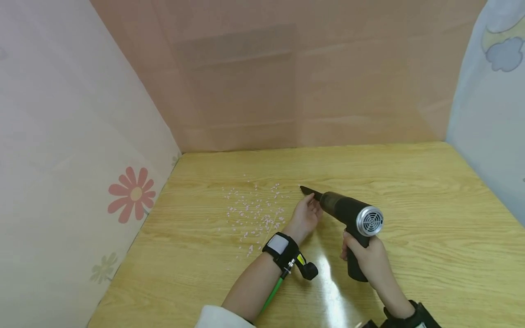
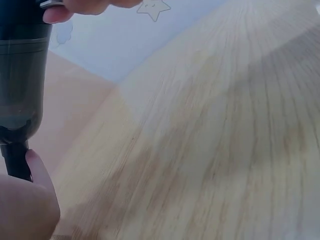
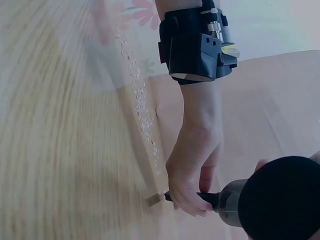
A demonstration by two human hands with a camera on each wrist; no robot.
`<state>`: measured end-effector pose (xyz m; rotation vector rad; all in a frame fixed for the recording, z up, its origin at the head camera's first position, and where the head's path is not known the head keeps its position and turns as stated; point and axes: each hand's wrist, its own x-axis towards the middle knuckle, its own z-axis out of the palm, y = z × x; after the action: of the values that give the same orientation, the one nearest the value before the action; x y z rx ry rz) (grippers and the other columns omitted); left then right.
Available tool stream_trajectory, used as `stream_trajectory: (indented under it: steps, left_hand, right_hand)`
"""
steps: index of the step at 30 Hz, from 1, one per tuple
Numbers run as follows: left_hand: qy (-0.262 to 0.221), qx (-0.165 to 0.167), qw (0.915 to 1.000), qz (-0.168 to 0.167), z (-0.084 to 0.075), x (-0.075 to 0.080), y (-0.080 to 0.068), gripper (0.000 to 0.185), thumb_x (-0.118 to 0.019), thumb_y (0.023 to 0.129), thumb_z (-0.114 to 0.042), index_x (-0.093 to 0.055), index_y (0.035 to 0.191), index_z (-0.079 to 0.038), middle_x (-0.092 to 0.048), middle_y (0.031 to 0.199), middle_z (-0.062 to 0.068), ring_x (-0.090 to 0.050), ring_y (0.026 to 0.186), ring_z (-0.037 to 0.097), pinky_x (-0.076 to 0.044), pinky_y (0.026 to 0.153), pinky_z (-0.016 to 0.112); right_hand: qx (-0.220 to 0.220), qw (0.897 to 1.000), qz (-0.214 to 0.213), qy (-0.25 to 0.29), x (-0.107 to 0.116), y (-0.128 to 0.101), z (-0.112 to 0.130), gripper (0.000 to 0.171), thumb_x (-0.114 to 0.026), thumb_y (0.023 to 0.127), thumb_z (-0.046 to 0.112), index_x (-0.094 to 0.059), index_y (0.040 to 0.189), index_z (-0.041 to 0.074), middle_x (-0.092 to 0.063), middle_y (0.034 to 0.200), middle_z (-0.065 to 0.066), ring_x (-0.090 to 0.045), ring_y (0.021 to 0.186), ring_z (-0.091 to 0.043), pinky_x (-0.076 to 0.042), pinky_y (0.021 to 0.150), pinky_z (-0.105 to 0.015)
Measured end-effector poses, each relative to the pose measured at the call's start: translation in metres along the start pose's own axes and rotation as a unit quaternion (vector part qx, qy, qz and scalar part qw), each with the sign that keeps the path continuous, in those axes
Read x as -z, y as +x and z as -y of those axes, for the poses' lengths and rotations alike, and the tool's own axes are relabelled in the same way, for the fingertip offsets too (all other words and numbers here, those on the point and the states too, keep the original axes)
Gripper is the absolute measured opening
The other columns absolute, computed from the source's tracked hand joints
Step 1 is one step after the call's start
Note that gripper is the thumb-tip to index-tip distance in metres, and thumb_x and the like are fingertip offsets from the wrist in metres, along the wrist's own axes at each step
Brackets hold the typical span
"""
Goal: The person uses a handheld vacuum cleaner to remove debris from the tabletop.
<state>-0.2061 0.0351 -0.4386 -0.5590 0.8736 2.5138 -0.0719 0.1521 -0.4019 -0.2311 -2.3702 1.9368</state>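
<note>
A black handheld vacuum cleaner [image 1: 345, 208] with a silver vented end and a narrow nozzle [image 1: 310, 192] is held above the table. My right hand [image 1: 366, 257] grips its handle, fingers curled round it. At the front, my left hand [image 1: 306, 215] pinches the nozzle near its base, also seen in the right wrist view, where the hand [image 3: 192, 167] hides part of the nozzle. Small white paper-like scraps [image 1: 256, 212] lie scattered on the table left of the nozzle tip. In the left wrist view the vacuum's clear dust cup [image 2: 21, 85] shows at the left edge.
The wood-grain table [image 1: 430, 228] is bounded by a brownish back wall sheet [image 1: 307, 91] and a pale sheet with a pink flower [image 1: 131, 194] on the left. Another pale sheet [image 1: 492, 114] hangs on the right. A strapped wrist camera [image 1: 289, 255] sits on the left wrist.
</note>
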Motion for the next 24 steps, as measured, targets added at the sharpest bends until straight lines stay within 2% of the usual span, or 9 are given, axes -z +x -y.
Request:
stream_trajectory:
  steps: [3, 6, 12, 17, 20, 24]
  left_hand:
    - [0.005, -0.004, 0.9998, 0.018, -0.001, -0.002, 0.004, 0.016, -0.048, 0.100, -0.017, -0.054, 0.086, -0.012, -0.056, 0.082, -0.004, -0.052, 0.082, 0.008, -0.047, 0.072, 0.016]
    - [-0.003, -0.012, 0.9997, 0.019, -0.001, -0.003, 0.007, 0.019, -0.050, 0.100, -0.016, -0.056, 0.082, -0.013, -0.058, 0.078, -0.005, -0.052, 0.082, 0.009, -0.048, 0.073, 0.018]
    - [-0.022, -0.027, 0.9994, 0.004, -0.003, -0.003, 0.011, 0.004, -0.052, 0.098, -0.013, -0.049, 0.097, -0.011, -0.055, 0.084, -0.003, -0.051, 0.082, 0.009, -0.049, 0.074, 0.018]
    - [-0.020, -0.024, 0.9995, -0.001, -0.005, -0.001, 0.012, 0.013, -0.050, 0.099, -0.013, -0.045, 0.110, -0.010, -0.052, 0.092, -0.001, -0.051, 0.086, 0.009, -0.050, 0.076, 0.018]
    - [-0.022, -0.025, 0.9995, 0.000, -0.005, 0.000, 0.012, 0.013, -0.050, 0.099, -0.012, -0.045, 0.111, -0.010, -0.051, 0.094, 0.000, -0.050, 0.088, 0.010, -0.050, 0.077, 0.018]
    - [-0.015, -0.031, 0.9994, 0.004, -0.005, 0.000, 0.011, 0.006, -0.050, 0.099, -0.013, -0.046, 0.103, -0.011, -0.052, 0.091, -0.001, -0.051, 0.086, 0.010, -0.050, 0.077, 0.017]
  right_hand:
    - [0.000, 1.000, -0.004, 0.004, -0.002, 0.003, 0.002, 0.017, -0.053, 0.096, 0.012, -0.053, 0.097, -0.005, -0.057, 0.060, 0.008, -0.059, 0.054, -0.009, -0.056, 0.055, -0.027]
    - [-0.001, 1.000, -0.008, 0.003, -0.004, 0.007, 0.003, 0.017, -0.054, 0.096, 0.012, -0.053, 0.094, -0.005, -0.057, 0.059, 0.007, -0.059, 0.053, -0.009, -0.056, 0.056, -0.027]
    - [-0.007, 1.000, -0.012, -0.002, -0.007, 0.013, 0.001, 0.019, -0.055, 0.095, 0.013, -0.055, 0.084, -0.003, -0.057, 0.058, 0.008, -0.059, 0.053, -0.007, -0.055, 0.055, -0.026]
    - [0.004, 1.000, -0.008, 0.012, -0.011, 0.017, -0.003, 0.018, -0.054, 0.095, 0.010, -0.055, 0.083, -0.003, -0.056, 0.057, 0.008, -0.058, 0.052, -0.007, -0.055, 0.053, -0.025]
    - [0.009, 1.000, -0.009, 0.017, -0.012, 0.017, -0.004, 0.018, -0.055, 0.095, 0.010, -0.055, 0.084, -0.004, -0.056, 0.057, 0.008, -0.058, 0.052, -0.007, -0.055, 0.053, -0.026]
    - [0.009, 1.000, -0.008, 0.018, -0.012, 0.016, -0.004, 0.017, -0.054, 0.095, 0.010, -0.055, 0.087, -0.005, -0.056, 0.058, 0.009, -0.058, 0.052, -0.008, -0.055, 0.053, -0.026]
